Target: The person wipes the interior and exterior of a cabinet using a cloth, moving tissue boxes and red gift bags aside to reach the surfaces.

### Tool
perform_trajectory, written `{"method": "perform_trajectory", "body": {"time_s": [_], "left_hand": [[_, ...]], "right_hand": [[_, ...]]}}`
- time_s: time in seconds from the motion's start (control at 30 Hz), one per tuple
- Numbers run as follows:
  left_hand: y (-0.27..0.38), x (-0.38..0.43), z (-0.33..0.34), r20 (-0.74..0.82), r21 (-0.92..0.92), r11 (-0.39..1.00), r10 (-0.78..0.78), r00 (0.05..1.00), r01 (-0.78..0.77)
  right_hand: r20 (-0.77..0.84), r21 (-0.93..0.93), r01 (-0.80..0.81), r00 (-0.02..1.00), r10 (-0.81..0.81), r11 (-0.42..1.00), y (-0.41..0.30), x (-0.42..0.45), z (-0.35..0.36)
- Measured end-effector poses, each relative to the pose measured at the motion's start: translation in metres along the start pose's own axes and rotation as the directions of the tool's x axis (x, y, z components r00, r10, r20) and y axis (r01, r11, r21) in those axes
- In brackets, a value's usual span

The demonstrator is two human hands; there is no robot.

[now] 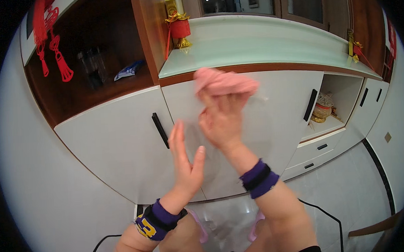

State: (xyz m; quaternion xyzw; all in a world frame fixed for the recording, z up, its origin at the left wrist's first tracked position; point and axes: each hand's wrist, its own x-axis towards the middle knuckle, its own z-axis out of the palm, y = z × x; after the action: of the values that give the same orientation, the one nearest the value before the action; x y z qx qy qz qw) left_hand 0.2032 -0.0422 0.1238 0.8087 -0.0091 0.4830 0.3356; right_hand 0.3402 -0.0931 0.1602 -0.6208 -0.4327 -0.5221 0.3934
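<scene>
A pink cloth [225,83], blurred by motion, is under the fingers of my right hand [223,121]. Cloth and hand lie against the upper part of a white cabinet door [273,123], just below the brown edge of the countertop. My left hand [186,163] holds nothing, its thumb apart from the fingers. It is in front of the seam between two doors, close to the black handle [160,130] of the left door [115,146]; whether it touches the door I cannot tell. Both wrists wear purple bands.
A pale green glass countertop [253,51] bears a red and gold lotus ornament [180,29] at its left end. Red tassels [61,61] hang before a dark open shelf [99,86]. At right, an open niche holds a gold pot [322,110]. Black cords [327,215] run low on both sides.
</scene>
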Motion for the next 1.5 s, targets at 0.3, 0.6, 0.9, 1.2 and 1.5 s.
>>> {"method": "perform_trajectory", "body": {"time_s": [0.3,0.6,0.9,1.2,1.5], "left_hand": [[-0.027,-0.027,-0.008,-0.027,0.260,0.966,0.007,1.000,0.000],[-0.027,0.000,0.015,0.206,0.426,0.869,0.176,0.962,-0.251],[0.020,0.035,0.130,0.365,0.271,0.796,0.436,0.823,-0.542],[0.040,0.026,0.193,0.477,0.125,0.793,0.479,0.737,-0.596],[0.034,0.019,0.133,0.501,0.222,0.817,0.372,0.781,-0.531]], "right_hand": [[0.107,0.257,0.120,0.983,-0.151,0.959,-0.053,-0.071,0.041],[0.047,0.090,0.127,0.990,-0.132,0.988,-0.006,-0.076,0.010],[-0.065,-0.191,-0.035,0.998,0.023,0.981,0.098,-0.100,-0.041],[-0.115,-0.169,-0.437,0.899,0.422,0.883,0.121,-0.163,-0.063],[-0.142,-0.122,-0.412,0.908,0.395,0.903,0.054,-0.134,-0.028]]}}
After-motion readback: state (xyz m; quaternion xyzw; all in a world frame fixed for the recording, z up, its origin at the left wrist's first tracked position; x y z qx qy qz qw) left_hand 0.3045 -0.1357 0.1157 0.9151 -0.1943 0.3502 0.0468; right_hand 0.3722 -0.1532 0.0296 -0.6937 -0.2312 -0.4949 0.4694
